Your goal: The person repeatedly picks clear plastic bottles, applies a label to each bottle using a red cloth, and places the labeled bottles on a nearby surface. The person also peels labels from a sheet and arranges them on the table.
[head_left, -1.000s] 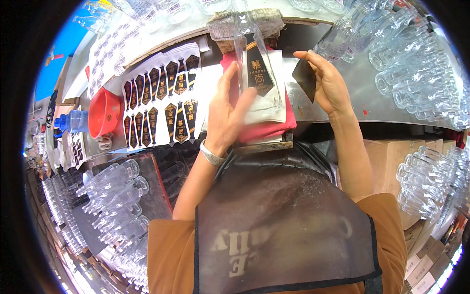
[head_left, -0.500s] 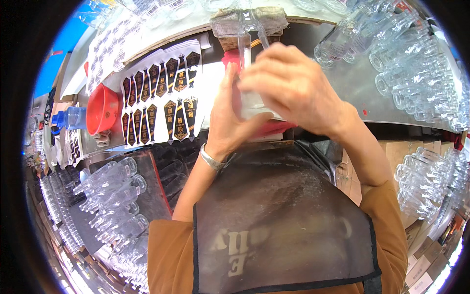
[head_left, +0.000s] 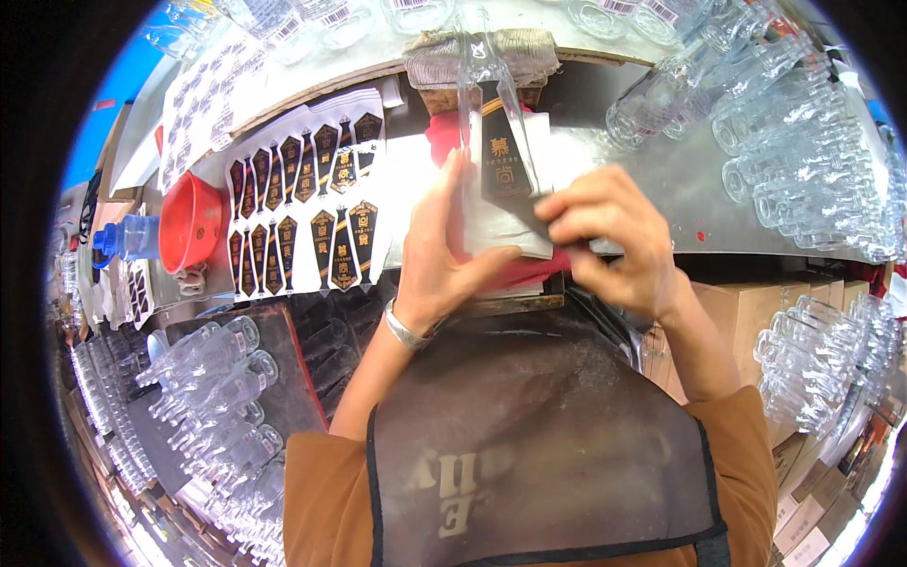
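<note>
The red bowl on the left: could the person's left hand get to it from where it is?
Probably yes. The left hand rests on the bottle; only flat label sheets lie between it and the red bowl.

We record bright, even daylight over the whole scene. The metal tabletop [head_left: 661,180] glares near-white just left of the clear bottle [head_left: 487,104] standing at its middle, washing out surface detail there. Glass bottles [head_left: 803,161] right of that bottle carry many small highlights. The dark apron [head_left: 539,444] below it sits in soft shade. Focus is sharp centrally; towards the black circular rim we see straight edges bow and detail smear.
</note>
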Motion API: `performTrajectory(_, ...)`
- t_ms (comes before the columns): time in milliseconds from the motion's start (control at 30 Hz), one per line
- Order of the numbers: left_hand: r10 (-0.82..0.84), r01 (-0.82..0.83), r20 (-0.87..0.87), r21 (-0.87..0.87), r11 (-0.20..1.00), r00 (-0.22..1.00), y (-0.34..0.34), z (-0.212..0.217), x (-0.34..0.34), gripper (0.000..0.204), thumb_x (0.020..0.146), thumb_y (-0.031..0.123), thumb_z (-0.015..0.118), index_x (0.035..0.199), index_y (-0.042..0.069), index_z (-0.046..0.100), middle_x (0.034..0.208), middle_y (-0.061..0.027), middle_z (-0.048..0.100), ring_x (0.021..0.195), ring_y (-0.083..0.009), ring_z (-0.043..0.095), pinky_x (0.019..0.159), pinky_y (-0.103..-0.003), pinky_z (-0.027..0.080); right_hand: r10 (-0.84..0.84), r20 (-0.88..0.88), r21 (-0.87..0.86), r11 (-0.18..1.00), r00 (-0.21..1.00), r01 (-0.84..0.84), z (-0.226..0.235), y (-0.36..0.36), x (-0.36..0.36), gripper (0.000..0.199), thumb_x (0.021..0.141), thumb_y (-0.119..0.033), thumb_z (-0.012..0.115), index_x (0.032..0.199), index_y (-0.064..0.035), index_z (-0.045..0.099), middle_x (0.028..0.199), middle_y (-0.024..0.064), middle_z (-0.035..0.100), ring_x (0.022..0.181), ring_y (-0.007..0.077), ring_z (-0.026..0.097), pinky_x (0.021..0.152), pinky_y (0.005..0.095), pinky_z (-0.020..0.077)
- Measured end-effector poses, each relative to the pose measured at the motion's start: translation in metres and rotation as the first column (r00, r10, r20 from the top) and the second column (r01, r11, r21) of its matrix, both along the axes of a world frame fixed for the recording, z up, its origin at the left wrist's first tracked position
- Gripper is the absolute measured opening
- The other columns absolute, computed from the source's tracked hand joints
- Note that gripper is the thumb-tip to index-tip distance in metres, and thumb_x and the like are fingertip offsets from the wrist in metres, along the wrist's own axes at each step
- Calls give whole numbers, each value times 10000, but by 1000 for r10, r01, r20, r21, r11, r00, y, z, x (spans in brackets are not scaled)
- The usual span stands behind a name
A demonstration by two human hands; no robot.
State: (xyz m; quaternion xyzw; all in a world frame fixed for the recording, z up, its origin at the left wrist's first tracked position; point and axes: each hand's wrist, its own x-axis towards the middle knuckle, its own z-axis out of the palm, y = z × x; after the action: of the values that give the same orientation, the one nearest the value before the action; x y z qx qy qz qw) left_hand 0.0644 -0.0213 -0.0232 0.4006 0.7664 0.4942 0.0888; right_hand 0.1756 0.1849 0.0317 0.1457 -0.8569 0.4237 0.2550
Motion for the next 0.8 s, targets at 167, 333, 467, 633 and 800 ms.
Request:
performTrajectory(167, 2, -2, 0, -17, 1000, 1000, -2, 3, -1, 1044, 695, 235, 880, 1534, -14, 310, 1493, -220, 453, 1356, -353, 461, 1125, -430, 357, -32, 178, -163, 985, 983, 62, 14, 0, -9, 280, 776, 84, 619, 1030, -22, 675, 1011, 144, 697, 847, 254, 655, 778, 348, 524)
performTrajectory(333, -26, 27, 39, -26, 999, 999, 0, 11, -3, 1028, 713, 267, 880, 1519, -43, 322, 1498, -223, 452, 1372, -317, 464, 1148, -410, 350, -276, 41, -41, 960, 960, 278, 14, 37, -98, 277, 896, -72, 646, 1167, -30, 684, 1064, 135, 713, 956, 220, 687, 849, 313, 523)
performTrajectory(467, -4, -33, 266, 131, 991, 964, 4, 12, -19, 870, 803, 231, 802, 1510, -16, 359, 1428, -174, 534, 1264, -286, 561, 1079, -393, 422, -233, -48, 67, 969, 971, 236, 24, 40, -113, 275, 899, -99, 657, 1163, -28, 686, 1062, 147, 719, 958, 248, 698, 867, 325, 530)
performTrajectory(633, 145, -154, 491, -23, 988, 859, 51, 42, -60, 543, 1036, 469, 479, 1194, -28, 627, 1019, -93, 679, 922, -145, 630, 811, -263, 487, -436, -48, -125, 895, 899, 427, 27, 43, -107, 263, 936, -98, 631, 1190, -49, 684, 1028, 86, 718, 930, 149, 668, 841, 285, 525)
performTrajectory(800, 168, -95, 507, -168, 981, 845, 75, 27, -88, 492, 1019, 483, 514, 1091, 22, 670, 872, -27, 682, 799, -113, 653, 712, -217, 488, -284, 211, -483, 801, 935, 353, 16, 38, -71, 283, 977, -116, 594, 1231, -5, 651, 1103, 26, 668, 1000, 89, 599, 895, 244, 486)
